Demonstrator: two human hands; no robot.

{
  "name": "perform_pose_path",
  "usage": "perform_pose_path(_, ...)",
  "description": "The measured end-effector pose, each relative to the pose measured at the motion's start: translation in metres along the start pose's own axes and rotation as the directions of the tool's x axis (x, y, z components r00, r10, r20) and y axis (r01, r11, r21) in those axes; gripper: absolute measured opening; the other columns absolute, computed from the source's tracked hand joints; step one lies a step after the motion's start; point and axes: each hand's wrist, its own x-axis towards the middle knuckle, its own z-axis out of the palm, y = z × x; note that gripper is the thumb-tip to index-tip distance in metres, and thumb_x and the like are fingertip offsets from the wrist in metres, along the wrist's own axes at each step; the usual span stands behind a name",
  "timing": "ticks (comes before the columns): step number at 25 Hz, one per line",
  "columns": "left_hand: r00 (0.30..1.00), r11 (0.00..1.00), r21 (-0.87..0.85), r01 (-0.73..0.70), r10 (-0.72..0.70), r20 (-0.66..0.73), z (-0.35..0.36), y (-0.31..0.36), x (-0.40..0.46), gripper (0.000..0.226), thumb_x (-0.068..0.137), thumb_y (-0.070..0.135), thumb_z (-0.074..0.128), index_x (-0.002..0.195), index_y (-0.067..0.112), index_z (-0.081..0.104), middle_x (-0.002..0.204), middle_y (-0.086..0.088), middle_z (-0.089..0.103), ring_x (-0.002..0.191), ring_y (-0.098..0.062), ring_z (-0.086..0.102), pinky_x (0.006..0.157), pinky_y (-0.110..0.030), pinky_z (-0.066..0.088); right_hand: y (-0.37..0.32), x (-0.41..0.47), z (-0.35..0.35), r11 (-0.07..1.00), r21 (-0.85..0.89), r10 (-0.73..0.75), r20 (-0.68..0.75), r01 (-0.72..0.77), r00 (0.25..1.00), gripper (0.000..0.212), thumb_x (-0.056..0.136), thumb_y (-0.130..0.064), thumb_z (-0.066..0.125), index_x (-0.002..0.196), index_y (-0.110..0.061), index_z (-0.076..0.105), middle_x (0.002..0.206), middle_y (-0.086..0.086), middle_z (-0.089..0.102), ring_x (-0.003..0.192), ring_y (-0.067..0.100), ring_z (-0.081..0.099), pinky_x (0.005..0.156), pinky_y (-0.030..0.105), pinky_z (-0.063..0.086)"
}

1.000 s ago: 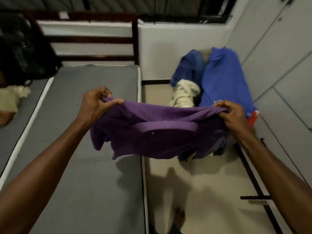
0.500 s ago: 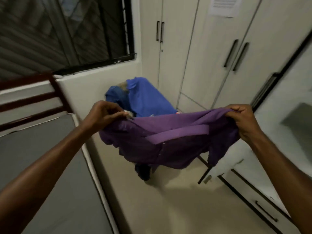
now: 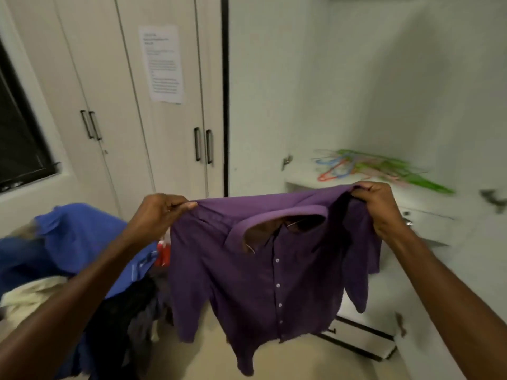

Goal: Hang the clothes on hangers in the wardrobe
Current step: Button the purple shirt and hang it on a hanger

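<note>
Left hand [image 3: 157, 212] and right hand [image 3: 374, 200] pinch purple shirt [image 3: 263, 272] by shoulders, spread wide. Step: shirt readied. Next: take hanger [image 3: 337, 168] from far-right shelf [image 3: 299, 178], likely freeing one hand.

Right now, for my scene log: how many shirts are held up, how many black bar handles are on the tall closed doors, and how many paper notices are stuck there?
Purple shirt: 1
Black bar handles: 4
Paper notice: 1
Total: 6
The hangers on the shelf are too blurred to count.
</note>
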Motion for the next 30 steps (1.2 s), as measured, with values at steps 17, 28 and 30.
perform_pose_path(17,0.879,0.846,-0.457,-0.274,0.413,0.237,0.147,0.114,0.175,0.022,0.075,0.024,0.09,0.095,0.018,0.083,0.095,0.007,0.08,0.095,-0.011,0.075,0.092,-0.025,0.055,-0.011,0.007,-0.155,0.981,-0.184,-0.024,-0.393,-0.053,0.919,0.042,0.097,0.007,0.055,0.067,-0.02,0.064,0.062,-0.01,0.064,0.057,-0.004,0.053,0.059,0.018,0.043)
perform_pose_path(28,0.941,0.906,-0.269,-0.328,0.338,-0.009,0.266,0.133,0.287,0.041,0.101,0.038,0.058,0.065,0.019,0.052,0.063,0.005,0.058,0.059,-0.009,0.052,0.059,-0.019,0.038,0.071,0.101,-0.242,0.973,-0.206,0.025,-0.344,-0.102,0.939,0.02,0.102,-0.006,0.056,0.093,-0.005,0.073,0.085,0.003,0.075,0.077,0.013,0.067,0.075,0.025,0.052)
perform_pose_path(30,0.947,0.916,-0.25,-0.315,0.321,-0.015,0.291,0.13,0.31,0.048,0.103,0.043,0.053,0.063,0.018,0.042,0.057,0.007,0.05,0.055,-0.01,0.045,0.057,-0.024,0.035,0.087,0.126,-0.252,0.987,-0.094,0.081,-0.388,-0.127,0.918,0.02,0.102,-0.008,0.056,0.096,-0.002,0.074,0.082,0.008,0.075,0.074,0.013,0.069,0.081,0.027,0.051)
